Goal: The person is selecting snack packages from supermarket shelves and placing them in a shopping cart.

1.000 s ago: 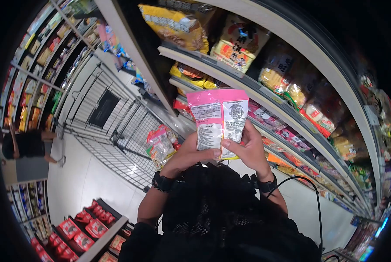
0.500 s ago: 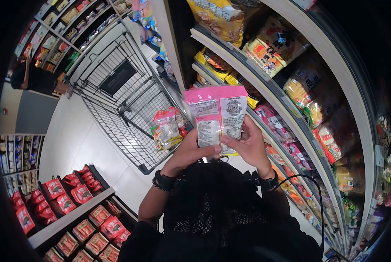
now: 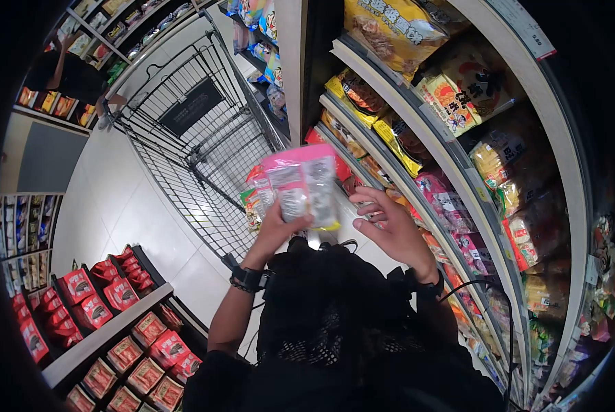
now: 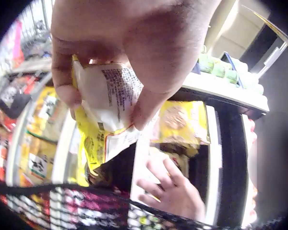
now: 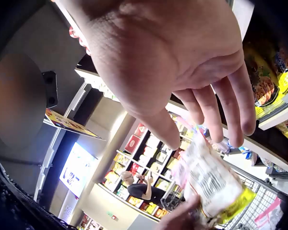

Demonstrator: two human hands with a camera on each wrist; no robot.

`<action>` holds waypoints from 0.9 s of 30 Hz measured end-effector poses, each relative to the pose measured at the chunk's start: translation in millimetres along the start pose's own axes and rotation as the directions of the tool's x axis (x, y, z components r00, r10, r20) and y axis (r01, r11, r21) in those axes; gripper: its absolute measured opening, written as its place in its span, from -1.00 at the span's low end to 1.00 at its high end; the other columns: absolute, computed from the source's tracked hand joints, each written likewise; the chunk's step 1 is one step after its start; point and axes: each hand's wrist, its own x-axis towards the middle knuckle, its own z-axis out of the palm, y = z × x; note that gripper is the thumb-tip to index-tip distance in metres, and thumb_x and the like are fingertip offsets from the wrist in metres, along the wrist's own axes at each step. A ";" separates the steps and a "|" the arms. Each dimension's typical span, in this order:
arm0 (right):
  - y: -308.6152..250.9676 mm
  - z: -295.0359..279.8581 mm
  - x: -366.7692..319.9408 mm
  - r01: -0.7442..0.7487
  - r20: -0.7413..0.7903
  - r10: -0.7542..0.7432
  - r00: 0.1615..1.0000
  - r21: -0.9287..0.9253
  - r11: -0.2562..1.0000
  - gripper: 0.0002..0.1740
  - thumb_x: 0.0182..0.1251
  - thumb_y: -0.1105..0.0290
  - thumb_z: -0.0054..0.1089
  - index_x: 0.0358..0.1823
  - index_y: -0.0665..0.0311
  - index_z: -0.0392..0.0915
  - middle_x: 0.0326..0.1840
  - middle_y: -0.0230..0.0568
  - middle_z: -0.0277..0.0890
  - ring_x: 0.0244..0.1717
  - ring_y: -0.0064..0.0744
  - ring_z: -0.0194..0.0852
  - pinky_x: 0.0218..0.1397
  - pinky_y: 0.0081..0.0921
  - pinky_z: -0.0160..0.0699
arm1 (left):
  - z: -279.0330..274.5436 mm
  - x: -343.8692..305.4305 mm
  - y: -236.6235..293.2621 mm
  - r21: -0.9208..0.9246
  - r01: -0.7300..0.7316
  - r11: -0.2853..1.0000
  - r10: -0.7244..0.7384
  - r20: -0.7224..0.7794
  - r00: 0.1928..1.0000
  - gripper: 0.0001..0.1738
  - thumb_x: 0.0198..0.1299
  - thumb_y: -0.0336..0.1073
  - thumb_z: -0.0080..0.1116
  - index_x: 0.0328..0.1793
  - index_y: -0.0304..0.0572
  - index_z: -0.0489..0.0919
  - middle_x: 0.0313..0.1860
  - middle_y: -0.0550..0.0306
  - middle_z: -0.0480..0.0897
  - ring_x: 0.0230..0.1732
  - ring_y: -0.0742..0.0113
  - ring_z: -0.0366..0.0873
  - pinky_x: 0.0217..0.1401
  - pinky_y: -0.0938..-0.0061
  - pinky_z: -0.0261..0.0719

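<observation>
My left hand grips a pink-topped snack bag by its lower edge, thumb over the printed side and fingers behind. In the left wrist view the bag's yellow end hangs below the fingers. Off to the bag's right, my right hand is held in the air with loosely spread fingers and nothing in it. The right wrist view shows the barcode on the bag, beyond the right hand's fingertips. Past the held bag are other snack bags in the shopping cart, partly covered by it.
Shelves packed with snack bags curve along the right side. At lower left stands a display of red packets. Another person is at the far left, near more shelves. A dark cable runs from my right wrist.
Both hands held the bag before; the right hand has let go and moved off it. The left hand has carried the bag left towards the cart. The view has turned, too.
</observation>
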 end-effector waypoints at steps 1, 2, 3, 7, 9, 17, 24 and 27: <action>-1.0 0.3 -0.1 0.007 -0.005 -0.007 1.000 -0.001 1.000 -0.52 0.26 0.33 0.23 0.19 0.22 0.36 0.07 -0.26 0.54 -0.06 -0.30 0.58 -0.03 -0.42 0.54 | -1.1 -1.0 -3.3 -0.013 -0.025 1.000 0.024 -0.031 0.999 -0.48 0.09 -0.31 0.34 0.16 -0.22 0.40 -0.08 0.15 0.63 -0.15 0.43 0.60 -0.16 0.58 0.57; -0.9 1.1 -0.4 -0.003 -0.015 0.003 1.000 -0.003 1.000 -0.52 0.26 0.33 0.23 0.19 0.22 0.36 0.07 -0.26 0.54 -0.06 -0.30 0.58 -0.03 -0.42 0.54 | -10.5 2.8 -8.5 -0.027 -0.008 1.000 0.005 -0.119 0.993 -0.52 0.09 -0.34 0.32 0.13 -0.23 0.43 -0.09 0.11 0.64 -0.16 0.39 0.62 -0.13 0.52 0.58; -0.8 2.2 -1.2 -0.041 -0.035 0.040 0.999 -0.017 0.999 -0.53 0.26 0.33 0.23 0.18 0.22 0.37 0.06 -0.25 0.54 -0.06 -0.30 0.58 -0.03 -0.42 0.54 | -24.1 17.2 -28.4 -0.013 -0.043 0.999 0.041 -0.129 0.991 -0.53 0.09 -0.36 0.31 0.13 -0.24 0.44 -0.08 0.10 0.64 -0.15 0.37 0.62 -0.11 0.49 0.58; 4.1 6.8 -5.3 -0.098 -0.095 0.091 0.991 -0.069 0.993 -0.57 0.25 0.34 0.24 0.14 0.22 0.40 0.03 -0.21 0.55 -0.08 -0.29 0.59 -0.05 -0.41 0.56 | -64.9 57.6 -94.1 0.110 0.034 0.993 -0.028 -0.055 0.998 -0.49 0.09 -0.36 0.30 0.18 -0.28 0.42 0.01 0.06 0.62 -0.12 0.33 0.62 -0.03 0.42 0.59; 4.9 13.3 -12.3 -0.148 -0.141 0.137 0.980 -0.068 0.987 -0.58 0.25 0.35 0.25 0.12 0.23 0.41 0.01 -0.21 0.55 -0.09 -0.28 0.60 -0.05 -0.40 0.57 | -71.6 85.1 -117.6 0.168 0.143 0.975 -0.150 0.029 0.988 -0.45 0.15 -0.23 0.25 0.23 -0.24 0.38 0.02 0.06 0.61 -0.08 0.28 0.61 -0.03 0.39 0.59; -2.7 22.7 -42.5 -0.291 -0.181 0.262 0.948 -0.154 0.944 -0.57 0.21 0.39 0.29 0.12 0.21 0.45 0.05 -0.27 0.56 -0.05 -0.32 0.59 -0.01 -0.43 0.55 | -79.6 119.7 -154.6 0.884 -0.181 0.432 -0.428 0.377 0.821 -0.28 0.15 0.19 0.08 0.28 -0.16 0.40 -0.10 0.04 0.63 0.00 0.09 0.54 -0.07 0.26 0.55; 18.5 28.6 -81.7 -0.285 -0.291 0.260 0.921 -0.047 0.957 -0.58 0.26 0.20 0.19 0.08 0.24 0.46 -0.02 -0.09 0.57 -0.07 -0.12 0.60 0.01 -0.31 0.54 | -43.5 97.8 -179.4 0.705 -0.411 0.578 -0.120 0.572 0.812 -0.40 0.20 0.12 0.10 0.04 -0.34 0.49 -0.09 -0.09 0.59 -0.13 0.19 0.56 -0.09 0.31 0.52; 29.1 24.8 -97.0 -0.228 -0.321 0.182 0.929 -0.112 0.967 -0.56 0.24 0.26 0.25 0.12 0.18 0.41 0.00 -0.11 0.55 -0.09 -0.15 0.60 -0.03 -0.33 0.57 | -20.8 68.5 -143.3 0.829 -0.381 0.410 -0.135 0.468 0.873 -0.20 0.00 0.09 0.31 0.18 -0.46 0.39 -0.05 -0.21 0.60 0.00 -0.04 0.56 0.05 0.26 0.50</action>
